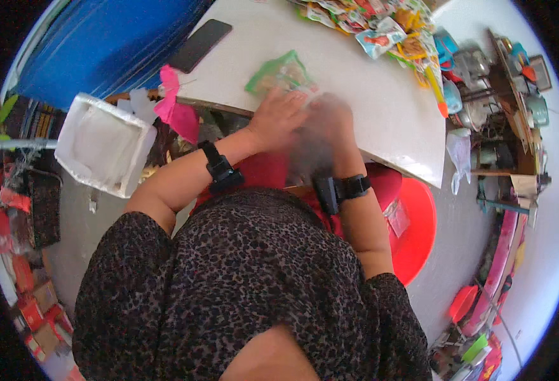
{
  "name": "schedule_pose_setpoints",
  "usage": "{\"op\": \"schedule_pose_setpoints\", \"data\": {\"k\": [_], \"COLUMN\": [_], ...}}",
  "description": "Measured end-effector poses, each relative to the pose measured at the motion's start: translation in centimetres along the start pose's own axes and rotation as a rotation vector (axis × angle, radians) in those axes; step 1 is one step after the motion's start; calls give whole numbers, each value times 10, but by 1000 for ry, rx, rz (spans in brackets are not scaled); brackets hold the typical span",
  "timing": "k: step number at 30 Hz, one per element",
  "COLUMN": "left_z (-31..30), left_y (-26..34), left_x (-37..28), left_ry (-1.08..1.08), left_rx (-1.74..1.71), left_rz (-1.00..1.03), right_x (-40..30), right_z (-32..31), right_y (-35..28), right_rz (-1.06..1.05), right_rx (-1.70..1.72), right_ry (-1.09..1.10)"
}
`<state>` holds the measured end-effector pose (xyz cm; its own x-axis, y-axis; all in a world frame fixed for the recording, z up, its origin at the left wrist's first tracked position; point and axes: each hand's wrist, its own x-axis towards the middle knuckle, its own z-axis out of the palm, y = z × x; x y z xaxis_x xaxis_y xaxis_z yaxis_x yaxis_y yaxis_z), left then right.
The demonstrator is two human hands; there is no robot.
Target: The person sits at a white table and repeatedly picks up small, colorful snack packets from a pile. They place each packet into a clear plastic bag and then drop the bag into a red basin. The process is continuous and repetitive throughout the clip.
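A small plastic packet (284, 71) with green edges and pale brown contents lies on the white tabletop (379, 105) near its front edge. My left hand (279, 114) has its fingers on the packet's near end and appears to grip it. Close beside it, my right hand (334, 119) is blurred by motion at the packet's right corner. Whether those right fingers hold the packet is hidden by the blur. Black straps with small devices sit on both wrists.
Colourful snack packets (370, 19) are heaped at the table's far right. A dark phone (201, 45) lies far left. A white foam box (103, 143) and pink cloth (177, 109) are left of the table. A red basin (415, 228) sits at right, near a cluttered shelf (513, 100).
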<state>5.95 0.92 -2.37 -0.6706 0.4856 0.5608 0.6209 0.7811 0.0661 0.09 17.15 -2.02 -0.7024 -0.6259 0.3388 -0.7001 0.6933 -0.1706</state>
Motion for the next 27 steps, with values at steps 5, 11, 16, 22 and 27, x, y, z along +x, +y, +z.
{"op": "schedule_pose_setpoints", "data": {"k": [5,11,16,22,27], "left_z": [0,-64,-101,-101,-85], "left_y": [-15,-27,-7,20,30], "left_x": [12,35,49,41,46], "left_ry": [147,233,68,-212,-187], "left_rx": [-93,-329,-801,-1188,-1170], "left_rz": [78,-76,-315,-393,-340], "right_x": [-10,-20,-19,-46,-78], "right_z": [-46,-108,-143,-152,-163], "right_y": [-24,-18,-34,-46,-31], "right_rz": [903,235,-55,182,139], "right_rx": [1224,296,130,500,558], "right_ry": [354,604,529,-4,-4]}}
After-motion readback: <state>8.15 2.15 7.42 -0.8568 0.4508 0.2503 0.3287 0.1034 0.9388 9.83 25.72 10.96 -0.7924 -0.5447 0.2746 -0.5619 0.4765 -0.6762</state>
